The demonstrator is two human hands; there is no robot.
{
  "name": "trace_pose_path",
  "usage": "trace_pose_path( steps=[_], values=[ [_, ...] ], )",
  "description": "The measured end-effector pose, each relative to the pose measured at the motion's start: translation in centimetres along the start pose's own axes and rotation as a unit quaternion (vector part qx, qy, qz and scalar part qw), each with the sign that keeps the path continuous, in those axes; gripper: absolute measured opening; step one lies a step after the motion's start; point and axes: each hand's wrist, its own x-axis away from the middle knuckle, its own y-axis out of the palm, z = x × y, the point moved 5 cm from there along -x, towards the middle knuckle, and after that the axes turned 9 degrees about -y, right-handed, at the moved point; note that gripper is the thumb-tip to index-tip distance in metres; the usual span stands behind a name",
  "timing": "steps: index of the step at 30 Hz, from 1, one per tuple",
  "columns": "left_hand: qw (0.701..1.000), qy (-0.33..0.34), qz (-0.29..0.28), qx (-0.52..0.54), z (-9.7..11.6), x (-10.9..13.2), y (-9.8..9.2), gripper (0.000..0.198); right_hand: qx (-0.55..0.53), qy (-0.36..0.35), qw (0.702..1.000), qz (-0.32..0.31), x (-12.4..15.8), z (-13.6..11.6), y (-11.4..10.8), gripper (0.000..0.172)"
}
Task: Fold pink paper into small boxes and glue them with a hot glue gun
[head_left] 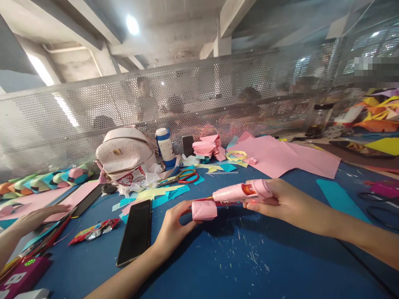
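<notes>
My right hand (280,199) is closed round a pink glue gun (240,192), its nozzle pointing left at a small folded pink paper piece (204,209). My left hand (174,226) pinches that paper piece between thumb and fingers, just above the blue table (237,257). The gun's tip touches or nearly touches the top of the paper. A black phone (135,232) lies flat just left of my left wrist.
Another person's hand (34,218) rests on pink paper at far left. A pale backpack (123,153), a bottle (165,145), scissors (183,177), a stack of folded pink pieces (205,148), a large pink sheet (280,155) and paper scraps lie behind. A perforated metal screen (187,99) bounds the back.
</notes>
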Motion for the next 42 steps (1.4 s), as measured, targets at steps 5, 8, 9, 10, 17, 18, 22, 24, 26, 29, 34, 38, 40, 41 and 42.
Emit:
trace_pose_path(
  steps=[5, 8, 9, 10, 17, 18, 22, 24, 26, 29, 34, 38, 40, 41, 42],
  values=[
    [0.999, 0.026, 0.000, -0.028, -0.1, 0.0, 0.0, 0.032, 0.096, -0.023, 0.995, -0.025, -0.2, -0.4, -0.6, 0.030],
    [0.999, 0.045, 0.001, -0.030, -0.2, 0.1, 0.0, 0.032, 0.105, -0.037, 0.993, -0.033, -0.8, -0.8, -0.7, 0.039],
    [0.998, 0.049, 0.000, -0.031, -0.2, 0.1, 0.0, 0.031, 0.103, -0.040, 0.993, -0.034, -1.0, -1.0, -0.7, 0.040],
    [0.998, 0.051, -0.001, -0.032, -0.2, 0.2, 0.0, 0.031, 0.098, -0.042, 0.994, -0.036, -1.2, -1.2, -0.7, 0.039],
    [0.998, 0.057, -0.010, -0.030, 0.3, 0.2, 0.0, 0.025, 0.099, -0.072, 0.992, -0.038, -2.1, -2.3, -0.7, 0.031],
    [0.998, 0.056, -0.013, -0.028, 0.4, 0.2, 0.1, 0.024, 0.099, -0.075, 0.992, -0.036, -2.2, -2.3, -0.7, 0.030],
    [0.998, 0.054, -0.015, -0.025, 0.3, 0.1, 0.2, 0.022, 0.096, -0.089, 0.991, -0.027, -2.3, -2.2, -0.7, 0.031],
    [0.998, 0.058, -0.015, -0.024, 0.3, 0.1, 0.2, 0.021, 0.094, -0.091, 0.991, -0.026, -2.4, -2.2, -0.6, 0.032],
    [0.998, 0.060, -0.015, -0.024, 0.3, 0.1, 0.2, 0.021, 0.096, -0.090, 0.991, -0.023, -2.5, -2.2, -0.6, 0.032],
    [0.998, 0.063, -0.013, -0.025, 0.3, 0.1, 0.2, 0.021, 0.103, -0.091, 0.990, -0.019, -2.5, -2.1, -0.6, 0.033],
    [0.998, 0.059, -0.011, -0.025, 0.2, 0.1, 0.1, 0.022, 0.104, -0.091, 0.990, -0.018, -2.6, -2.1, -0.5, 0.036],
    [0.998, 0.054, -0.013, -0.019, 0.0, 0.1, 0.2, 0.022, 0.105, -0.094, 0.990, -0.014, -2.5, -2.1, -0.5, 0.035],
    [0.998, 0.051, -0.013, -0.015, -0.1, 0.1, 0.2, 0.024, 0.105, -0.094, 0.990, -0.010, -2.5, -2.1, -0.5, 0.035],
    [0.999, 0.051, -0.012, -0.014, -0.2, 0.1, 0.2, 0.025, 0.103, -0.093, 0.990, -0.009, -2.5, -2.1, -0.5, 0.034],
    [0.999, 0.050, -0.011, -0.013, -0.3, 0.1, 0.2, 0.026, 0.101, -0.090, 0.991, -0.011, -2.4, -2.0, -0.5, 0.034]
  ],
)
